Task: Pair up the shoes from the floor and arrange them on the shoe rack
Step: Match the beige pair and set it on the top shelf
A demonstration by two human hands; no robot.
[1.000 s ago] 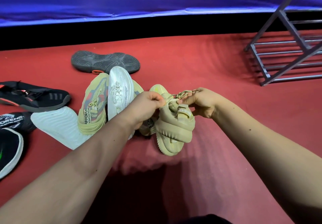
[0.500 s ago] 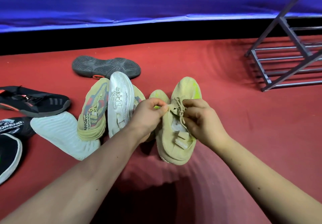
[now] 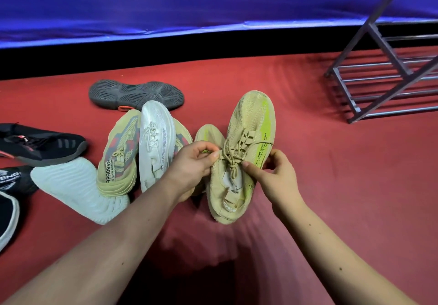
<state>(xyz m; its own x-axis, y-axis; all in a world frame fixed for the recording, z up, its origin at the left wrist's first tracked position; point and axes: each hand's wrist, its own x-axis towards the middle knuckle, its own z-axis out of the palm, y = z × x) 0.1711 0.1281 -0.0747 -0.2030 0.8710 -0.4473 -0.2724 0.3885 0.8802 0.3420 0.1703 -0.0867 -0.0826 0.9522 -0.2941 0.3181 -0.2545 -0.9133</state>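
Note:
A tan knit sneaker with a neon-yellow stripe (image 3: 253,124) lies upright on the red floor, toe pointing away. My left hand (image 3: 192,164) pinches its lace at the left side of the tongue. My right hand (image 3: 272,172) grips the lace and the shoe's right flank. Its mate (image 3: 208,132) pokes out just left of it, mostly hidden behind my left hand. The grey metal shoe rack (image 3: 379,79) stands at the upper right, its bars bare.
To the left lies a pile: a white sneaker (image 3: 156,143) over tan-and-red sneakers (image 3: 118,153), a white sole (image 3: 78,190), a grey sole-up shoe (image 3: 137,93), and black shoes (image 3: 40,145) at the left edge. A blue and black wall runs along the back.
The tan sneaker, held up by its laces a second ago, has come down onto the floor and lies flat. Both hands have shifted onto its laces.

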